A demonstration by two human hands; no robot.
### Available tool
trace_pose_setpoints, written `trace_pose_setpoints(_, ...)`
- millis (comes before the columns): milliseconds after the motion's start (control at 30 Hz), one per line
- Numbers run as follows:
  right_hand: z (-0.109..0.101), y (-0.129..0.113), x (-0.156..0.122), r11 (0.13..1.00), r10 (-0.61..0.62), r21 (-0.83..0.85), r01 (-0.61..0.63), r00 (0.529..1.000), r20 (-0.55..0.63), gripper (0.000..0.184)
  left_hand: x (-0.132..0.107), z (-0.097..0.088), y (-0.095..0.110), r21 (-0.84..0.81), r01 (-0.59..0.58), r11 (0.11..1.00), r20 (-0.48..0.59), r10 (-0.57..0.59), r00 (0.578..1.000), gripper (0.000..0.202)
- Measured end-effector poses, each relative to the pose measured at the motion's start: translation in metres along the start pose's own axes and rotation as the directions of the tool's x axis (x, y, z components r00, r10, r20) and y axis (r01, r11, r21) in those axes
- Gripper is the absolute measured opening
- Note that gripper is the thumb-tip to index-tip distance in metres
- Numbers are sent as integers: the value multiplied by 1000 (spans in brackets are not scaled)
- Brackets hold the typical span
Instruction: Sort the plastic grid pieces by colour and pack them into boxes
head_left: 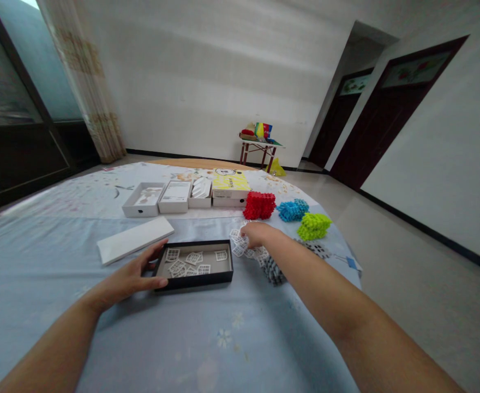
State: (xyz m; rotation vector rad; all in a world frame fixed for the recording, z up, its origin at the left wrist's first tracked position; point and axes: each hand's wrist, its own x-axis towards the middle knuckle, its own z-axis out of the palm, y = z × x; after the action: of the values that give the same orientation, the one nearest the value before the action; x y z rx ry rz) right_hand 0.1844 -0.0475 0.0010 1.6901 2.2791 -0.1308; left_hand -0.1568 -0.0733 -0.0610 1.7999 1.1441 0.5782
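My left hand grips the left end of a shallow black box, its thumb along the front wall and its fingers at the back corner. Inside the box lie several small white plastic window-shaped lattice pieces, loosely scattered on the pale bottom. To the right of the box, my right hand reaches down into a pile of similar white lattice pieces. Its fingers are bent together at the pieces, and the fingertips are partly hidden. Grey interlocking plastic pieces lie just below the right forearm.
Red, blue and lime green bundles of plastic pieces stand at the right. A white lid lies behind the left hand. Farther back are open white boxes and a yellow-and-white box. The round table has a floral cloth.
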Motion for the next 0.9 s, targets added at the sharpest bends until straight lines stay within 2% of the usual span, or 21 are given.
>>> trace_pose_setpoints(167, 4, 3, 0, 1000, 23, 5, -23, 999, -37, 39, 0, 1, 2, -12, 0, 1000, 8, 1, 1000, 92)
trace_pose_setpoints(300, 8, 9, 4, 998, 61, 29, -59, 995, -78, 38, 1, 0, 2, 0, 5, 1000, 4, -5, 1000, 93)
trace_pose_setpoints(567, 13, 35, 7, 979, 111, 187, -84, 984, -138, 39, -1, 1, 6, 0, -10, 1000, 15, 10, 1000, 91)
trace_pose_setpoints(667, 5, 40, 2, 962, 103, 271, -44, 972, -209, 39, -1, 1, 5, 31, -26, 999, -7, 27, 1000, 91)
trace_pose_setpoints(767, -6, 35, -3, 940, 91, 341, 13, 953, -288, 39, -1, 2, 6, 34, -1, 999, -22, 2, 1000, 92)
trace_pose_setpoints(833, -11, 24, -4, 894, 74, 436, 100, 929, -364, 38, -2, 2, 8, 41, 13, 999, -29, -12, 1000, 93)
trace_pose_setpoints(900, -14, 8, -3, 802, 49, 545, 245, 882, -468, 35, -3, 3, 11, 43, 17, 999, -38, -16, 999, 92)
